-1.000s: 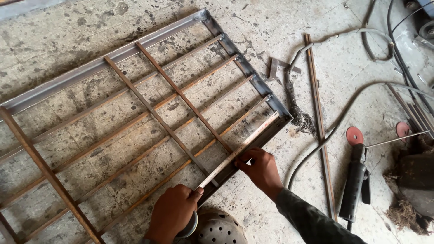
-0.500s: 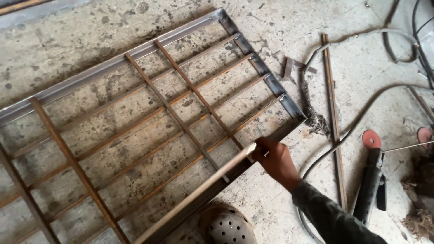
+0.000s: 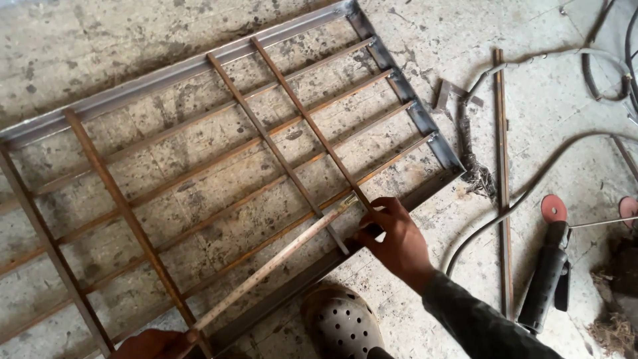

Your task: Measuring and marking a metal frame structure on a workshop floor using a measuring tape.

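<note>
Soft, even daylight fills the scene, bright enough to show the stains and grain of the concrete floor (image 3: 565,86). No glare or blown-out patches appear. Shadows are faint and short: a thin dark line runs beside the bars of the metal grille (image 3: 219,153), and a soft shade lies under the right hand (image 3: 397,240). The middle is fairly sharp, with slight softness on that hand. The lower right corner turns darker and murkier. Straight bars bend a little toward the edges.
</note>
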